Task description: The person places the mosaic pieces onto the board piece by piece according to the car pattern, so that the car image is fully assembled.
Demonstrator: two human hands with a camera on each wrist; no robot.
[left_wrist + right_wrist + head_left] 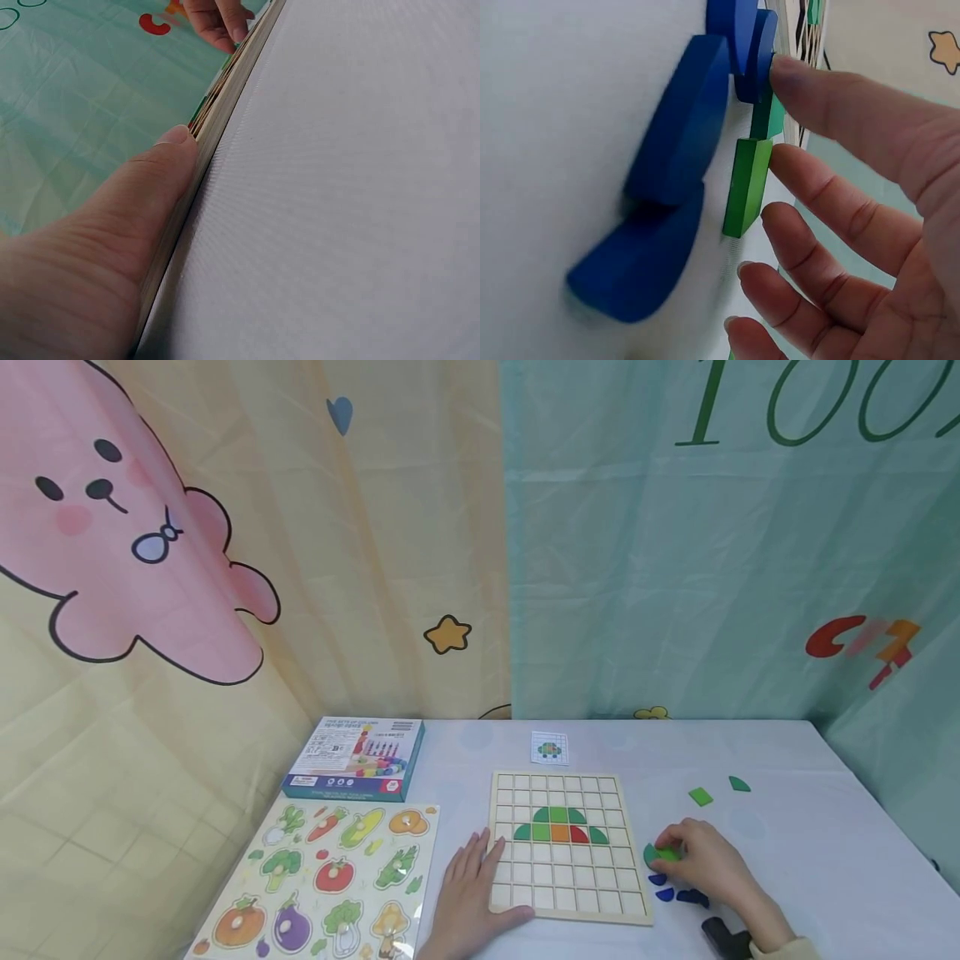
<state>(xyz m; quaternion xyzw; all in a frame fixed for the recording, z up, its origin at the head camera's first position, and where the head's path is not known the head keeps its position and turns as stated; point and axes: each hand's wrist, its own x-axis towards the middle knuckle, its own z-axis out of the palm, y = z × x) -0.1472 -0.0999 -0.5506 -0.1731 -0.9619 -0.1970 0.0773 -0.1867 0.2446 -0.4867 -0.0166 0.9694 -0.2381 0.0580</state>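
A wooden grid board lies on the table, bearing green pieces, an orange square and a red piece in a dome-like pattern. My left hand rests along its left side, thumb at the front edge. Right of the board, my right hand has its fingertips at a light green block and a dark green piece. In the right wrist view, thumb and index finger stand apart, the index fingertip by the light green block. Several blue pieces lie close to that hand.
A small pattern card lies behind the board. At the back right are a green square and a green quarter-round piece. On the left lie a box and a vegetable picture sheet. A curtain hangs behind the table.
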